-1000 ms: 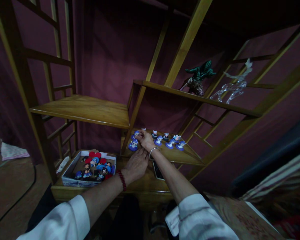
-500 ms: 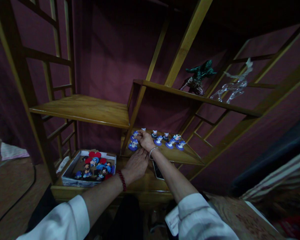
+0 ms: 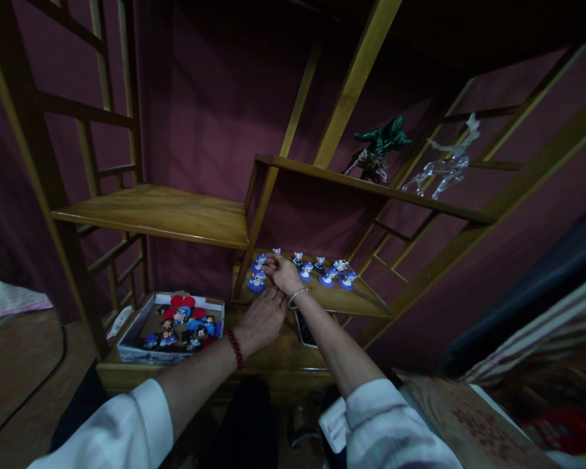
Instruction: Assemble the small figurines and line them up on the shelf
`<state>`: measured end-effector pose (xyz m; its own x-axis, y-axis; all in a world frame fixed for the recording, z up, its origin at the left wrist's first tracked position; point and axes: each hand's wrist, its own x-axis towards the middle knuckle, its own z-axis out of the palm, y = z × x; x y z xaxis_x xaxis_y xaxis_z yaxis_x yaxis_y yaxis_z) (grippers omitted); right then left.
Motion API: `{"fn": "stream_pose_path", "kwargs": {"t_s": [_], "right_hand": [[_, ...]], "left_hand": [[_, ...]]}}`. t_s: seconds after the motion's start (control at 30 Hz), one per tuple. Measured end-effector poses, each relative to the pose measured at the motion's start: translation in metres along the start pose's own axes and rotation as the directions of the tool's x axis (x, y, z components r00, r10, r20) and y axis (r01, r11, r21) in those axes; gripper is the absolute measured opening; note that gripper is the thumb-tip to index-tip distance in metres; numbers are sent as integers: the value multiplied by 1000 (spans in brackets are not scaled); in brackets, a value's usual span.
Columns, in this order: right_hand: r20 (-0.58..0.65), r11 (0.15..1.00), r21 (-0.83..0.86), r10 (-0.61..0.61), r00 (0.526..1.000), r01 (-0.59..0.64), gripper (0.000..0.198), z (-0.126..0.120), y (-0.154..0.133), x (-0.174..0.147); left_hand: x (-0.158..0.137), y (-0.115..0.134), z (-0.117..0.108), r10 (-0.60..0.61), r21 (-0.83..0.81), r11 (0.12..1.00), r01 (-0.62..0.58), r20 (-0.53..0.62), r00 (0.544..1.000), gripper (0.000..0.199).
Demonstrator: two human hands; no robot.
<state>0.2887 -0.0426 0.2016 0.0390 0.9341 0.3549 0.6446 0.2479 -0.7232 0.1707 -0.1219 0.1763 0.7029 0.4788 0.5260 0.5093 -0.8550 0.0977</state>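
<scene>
Purple-and-white figurines [image 3: 256, 281] on round purple bases stand on the low wooden shelf in the middle, with small black-and-white ones [image 3: 298, 258] behind. My right hand [image 3: 283, 273] reaches over the shelf, its fingers pinched at the right side of the back-left purple figurine [image 3: 259, 262]. My left hand [image 3: 264, 317] lies below it at the shelf's front edge, fingers stretched forward and partly hidden near my right wrist; nothing shows in it. To its left, an open shallow box [image 3: 170, 357] holds several red, blue and black figurines [image 3: 181, 314].
A dark phone-like slab [image 3: 305, 331] lies under my right forearm. On the upper right shelf [image 3: 322, 172] stand a green-and-brown statuette [image 3: 378, 150] and a clear deer figure [image 3: 442, 170]. A wooden post [image 3: 261, 218] rises left of the figurines, beside a higher left shelf [image 3: 156, 212].
The whole view has shifted slightly, so things appear a little further left. My hands keep nearly the same pose, the right fingers still at the back-left figurine.
</scene>
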Motion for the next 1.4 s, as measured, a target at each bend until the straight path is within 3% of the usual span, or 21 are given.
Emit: {"fn": "stream_pose_path", "kwargs": {"t_s": [0.2,0.53,0.77,1.0,1.17,1.4], "right_hand": [[-41,999,50,-9,999,11,23,-4,9,-6],[-116,998,-53,36,993,-42,19,-24,16,-26],[-163,995,-88,24,986,-38,19,-41,21,-40],[-296,995,-87,16,955,-43,19,-57,28,-49],[-422,991,-128,-10,907,-49,20,-63,31,-52],[-497,958,-248,3,868,-145,28,-67,51,-46]], "left_hand": [[-1,0,1,2,-44,999,-2,-1,1000,48],[1,1,5,-11,13,1000,11,-34,999,45],[6,9,3,-98,44,994,100,-42,994,34],[9,13,6,-122,96,988,124,-24,992,38],[6,12,9,-102,154,982,105,-29,994,39],[2,10,9,-61,201,978,60,-2,998,44]]}}
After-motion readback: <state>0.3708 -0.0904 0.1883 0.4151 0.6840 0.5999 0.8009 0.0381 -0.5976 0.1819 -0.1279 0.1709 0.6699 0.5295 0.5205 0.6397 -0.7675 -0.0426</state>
